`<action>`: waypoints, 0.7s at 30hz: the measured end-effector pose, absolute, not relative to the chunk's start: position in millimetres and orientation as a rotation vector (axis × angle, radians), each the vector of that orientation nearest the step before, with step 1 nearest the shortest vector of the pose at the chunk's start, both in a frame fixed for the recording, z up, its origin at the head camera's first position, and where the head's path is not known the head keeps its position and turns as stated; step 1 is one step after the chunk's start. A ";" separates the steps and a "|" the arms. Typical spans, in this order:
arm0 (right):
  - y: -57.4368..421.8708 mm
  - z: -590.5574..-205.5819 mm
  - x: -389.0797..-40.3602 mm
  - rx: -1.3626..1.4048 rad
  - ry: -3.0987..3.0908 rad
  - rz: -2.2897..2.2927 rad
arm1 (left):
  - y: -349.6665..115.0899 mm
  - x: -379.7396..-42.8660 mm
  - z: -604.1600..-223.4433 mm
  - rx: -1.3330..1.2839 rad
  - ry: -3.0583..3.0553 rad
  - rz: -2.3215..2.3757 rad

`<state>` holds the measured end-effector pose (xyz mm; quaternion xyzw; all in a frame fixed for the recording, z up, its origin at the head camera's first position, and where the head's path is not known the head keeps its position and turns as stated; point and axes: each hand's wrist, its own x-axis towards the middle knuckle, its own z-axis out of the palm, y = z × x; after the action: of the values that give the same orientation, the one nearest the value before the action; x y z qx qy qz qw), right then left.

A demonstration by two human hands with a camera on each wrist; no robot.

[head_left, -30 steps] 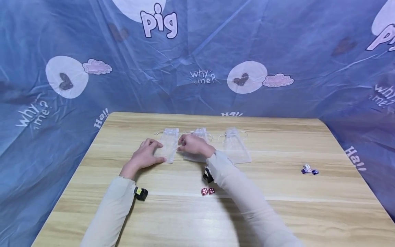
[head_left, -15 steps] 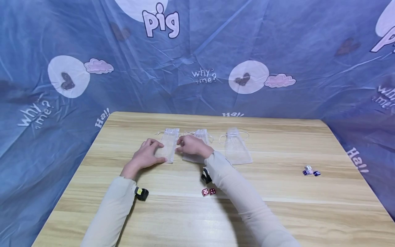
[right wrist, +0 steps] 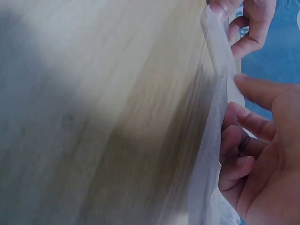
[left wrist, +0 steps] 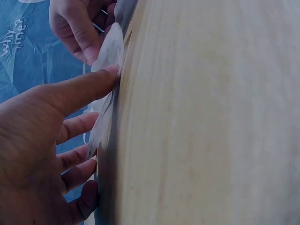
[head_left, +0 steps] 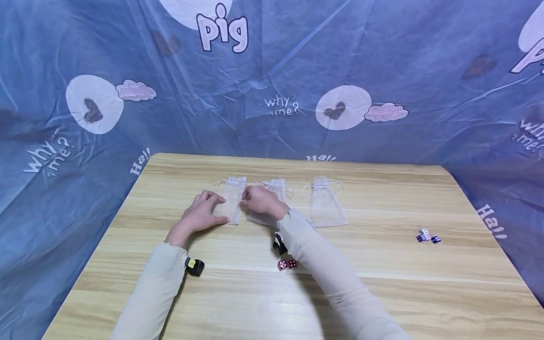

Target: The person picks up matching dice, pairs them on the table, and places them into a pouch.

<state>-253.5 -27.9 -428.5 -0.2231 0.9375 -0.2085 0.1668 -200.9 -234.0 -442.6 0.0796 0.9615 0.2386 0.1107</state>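
Note:
Three sheer white drawstring pouches lie in a row at the back of the table. My left hand (head_left: 199, 212) rests at the left pouch (head_left: 231, 200); its thumb presses the bottom edge and its fingers spread along the left side. From the right, my right hand (head_left: 259, 199) reaches across the middle pouch (head_left: 278, 189), which it partly covers, fingertips at the left pouch's right edge. The right wrist view shows the right thumb (right wrist: 262, 91) apart from the bent fingers behind the sheer fabric (right wrist: 213, 126). The right pouch (head_left: 326, 205) lies flat, untouched.
Two red dice (head_left: 287, 264) sit near the right forearm. Several blue and white dice (head_left: 427, 236) form a small cluster at the table's right. Blue printed cloth (head_left: 255, 123) hangs behind and beside the wooden table (head_left: 382, 293).
My right hand has shifted slightly left, closer to the left pouch, and the middle pouch's lower part has slid left with it. My left hand stays in place.

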 end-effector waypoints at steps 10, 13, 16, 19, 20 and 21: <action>-28.2 -429.6 -252.5 -0.623 2.672 -0.668 | -233.4 -200.1 -439.6 0.248 2.818 0.722; -28.5 -430.2 -252.1 -0.639 2.668 -0.686 | -234.9 -200.7 -440.3 0.247 2.801 0.770; -29.0 -429.6 -251.4 -0.648 2.665 -0.704 | -237.6 -201.6 -441.7 0.247 2.784 0.842; -29.5 -428.6 -250.8 -0.651 2.666 -0.720 | -240.2 -202.7 -442.9 0.226 2.764 0.965; -29.7 -428.2 -250.7 -0.650 2.667 -0.724 | -241.0 -203.1 -443.0 0.217 2.753 1.012; -29.8 -427.7 -250.4 -0.651 2.668 -0.729 | -241.6 -203.6 -443.1 0.201 2.740 1.059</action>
<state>-250.4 -29.8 -427.7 -0.2264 0.9284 -0.2538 0.1496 -203.6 -241.6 -443.1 0.0679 0.9261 0.3580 0.0982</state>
